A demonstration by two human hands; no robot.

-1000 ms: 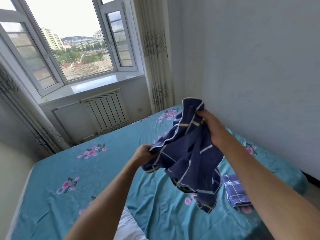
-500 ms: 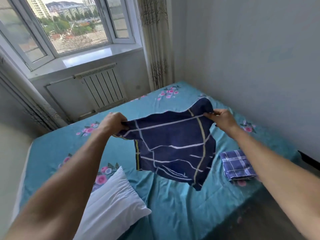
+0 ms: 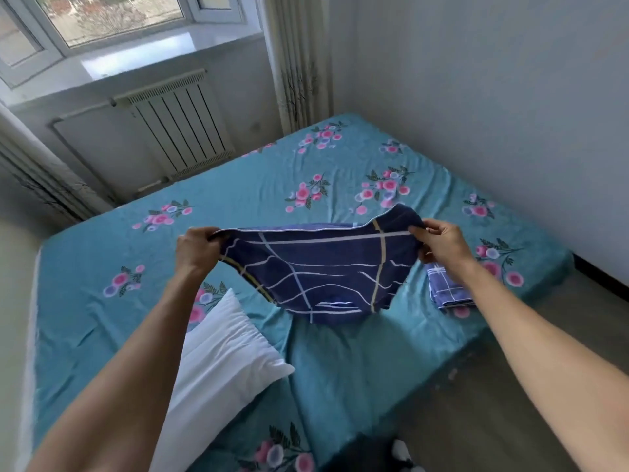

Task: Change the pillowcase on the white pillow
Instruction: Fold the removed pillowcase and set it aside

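I have the dark blue pillowcase [image 3: 320, 274] stretched in the air between both hands, over the middle of the bed [image 3: 102, 335]. My left hand [image 3: 195, 248] grips its top edge at about 9 o'clock of the cloth, fingers curled round a bunched corner. My right hand [image 3: 440, 245] pinches the opposite corner at 3 o'clock, thumb on top. The cloth sags in a belly between them; the lower edge hangs close above the sheet.

The white pillow [image 3: 218, 366] lies bare on the bed at 7 o'clock from the pillowcase, partly behind my left forearm. A folded checked cloth [image 3: 449, 291] sits on the sheet at 4 o'clock, just below my right wrist.

Risks as I judge them:
- I cannot tell which edge is the open one. If I hold a seamed side, the pillow will not go in and I must turn the cloth round.
- The top edge shows two layers lying close together. Gripping both layers at once would keep the mouth closed.
- The right pinch is shallow, near the corner tip; a shake could pull it free and drop that side.
- The hanging belly may drag on the sheet or catch on the pillow corner.
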